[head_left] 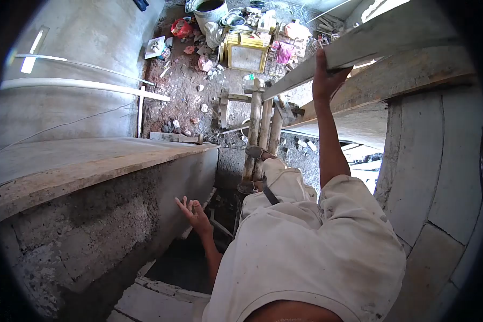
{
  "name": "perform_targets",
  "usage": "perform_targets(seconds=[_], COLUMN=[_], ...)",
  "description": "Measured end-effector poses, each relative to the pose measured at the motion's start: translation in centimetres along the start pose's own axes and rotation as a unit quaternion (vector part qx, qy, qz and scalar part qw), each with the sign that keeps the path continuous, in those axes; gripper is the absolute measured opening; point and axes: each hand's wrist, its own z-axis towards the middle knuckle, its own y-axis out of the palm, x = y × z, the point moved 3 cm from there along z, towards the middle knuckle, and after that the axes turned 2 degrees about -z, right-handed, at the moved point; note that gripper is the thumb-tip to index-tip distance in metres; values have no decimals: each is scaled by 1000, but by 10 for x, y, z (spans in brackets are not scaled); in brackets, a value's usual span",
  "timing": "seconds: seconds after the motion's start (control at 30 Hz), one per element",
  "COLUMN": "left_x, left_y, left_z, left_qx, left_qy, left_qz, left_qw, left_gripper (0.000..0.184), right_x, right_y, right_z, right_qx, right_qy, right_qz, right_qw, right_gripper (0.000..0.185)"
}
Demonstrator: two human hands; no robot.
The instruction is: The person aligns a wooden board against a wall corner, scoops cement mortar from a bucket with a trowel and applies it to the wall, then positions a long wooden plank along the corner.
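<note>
Up on the right, my right hand point(328, 83) curls round the edge of a long board point(378, 44), likely stiff and end-heavy, best gripped near mid-length, while my left hand point(199, 220) is half-open, apparently empty.

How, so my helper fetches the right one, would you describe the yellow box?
Past the round posts, look to the cluttered ground. Right of the pale bucket sits the box. Unlike the pink bag beside it, its pale panel is framed yellow.
</note>
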Motion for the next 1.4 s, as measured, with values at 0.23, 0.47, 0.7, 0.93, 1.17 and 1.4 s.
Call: perform_targets(seconds=[0.23,0.47,0.7,0.93,1.17,1.4], left_x=[-42,-43,-145,-163,-149,-139], left_y=[-19,-36,-17,19,10,-99], left_z=[7,-13,-15,3,25,37], left_qx=[23,42,-47,-181,-104,-213], left_qy=[-67,-94,-81,-259,-207,-234], left_qz=[13,8,37,64,-56,-128], left_qw=[997,995,995,947,971,940], left_gripper=[77,73,71,77,76,66], right_x=[112,147,192,186,176,244], right_y=[6,-6,-46,-54,-60,-105], right_z=[9,41,64,58,23,-115], right_qx=[-17,74,107,92,100,-331], right_qy=[31,40,8,126,210,323], right_qz=[-131,-107,-37,-76,-123,-195], right_qw=[991,991,993,985,965,865], right_gripper=[72,75,72,88,115,94])
